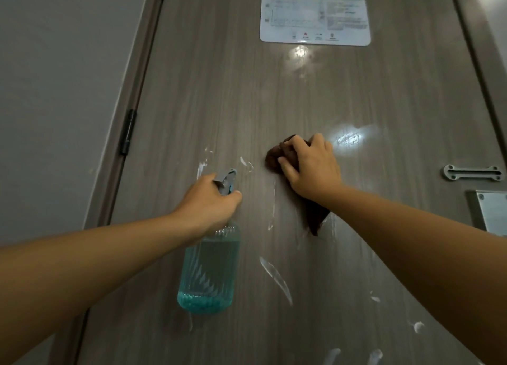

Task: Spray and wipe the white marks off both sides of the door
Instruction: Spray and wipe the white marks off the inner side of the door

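Observation:
A grey wood-grain door [247,95] fills the view. White marks [275,278] streak its middle and lower part, with more near my left hand and at the bottom edge. My left hand [208,202] grips the neck of a clear spray bottle [210,271] of blue liquid, nozzle toward the door. My right hand [310,167] presses a dark brown cloth [277,156] flat against the door at mid-height; a tail of the cloth hangs below my wrist. A wet shiny patch shows just right of the cloth.
A white and blue notice [315,14] is stuck high on the door. A metal latch plate [473,172] and lock plate [491,213] sit at the right edge. Black hinges [128,132] and the frame run down the left, beside a pale wall [55,90].

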`<state>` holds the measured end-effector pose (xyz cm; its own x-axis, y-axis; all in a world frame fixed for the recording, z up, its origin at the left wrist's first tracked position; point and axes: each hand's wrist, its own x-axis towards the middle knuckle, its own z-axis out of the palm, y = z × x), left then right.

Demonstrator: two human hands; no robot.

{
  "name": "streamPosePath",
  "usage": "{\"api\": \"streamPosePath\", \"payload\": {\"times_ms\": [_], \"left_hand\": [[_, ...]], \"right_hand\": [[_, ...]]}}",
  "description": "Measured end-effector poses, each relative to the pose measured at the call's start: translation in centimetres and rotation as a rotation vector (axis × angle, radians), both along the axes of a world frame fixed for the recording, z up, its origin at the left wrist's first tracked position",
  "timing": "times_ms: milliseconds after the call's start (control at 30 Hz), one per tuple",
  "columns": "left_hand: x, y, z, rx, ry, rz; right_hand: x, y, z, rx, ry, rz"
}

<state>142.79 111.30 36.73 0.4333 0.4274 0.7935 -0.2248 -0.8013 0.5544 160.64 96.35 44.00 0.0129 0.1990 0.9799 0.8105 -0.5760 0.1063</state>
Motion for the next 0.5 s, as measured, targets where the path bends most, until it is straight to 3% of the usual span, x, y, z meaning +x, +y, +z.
{"api": "streamPosePath", "payload": {"times_ms": [233,333,500], "left_hand": [[-1.8,1.5,-0.5,0.013,-0.032,0.012],[-3.4,2.6,0.0,0.055,-0.041,0.053],[-5.3,4.5,0.8,0.091,-0.051,0.036]], "right_hand": [[-2.3,3.5,2.3,0.233,0.13,-0.033],[-3.6,5.5,2.4,0.115,0.026,-0.001],[-4.0,6.8,-3.3,-0.307,-0.246,0.085]]}}
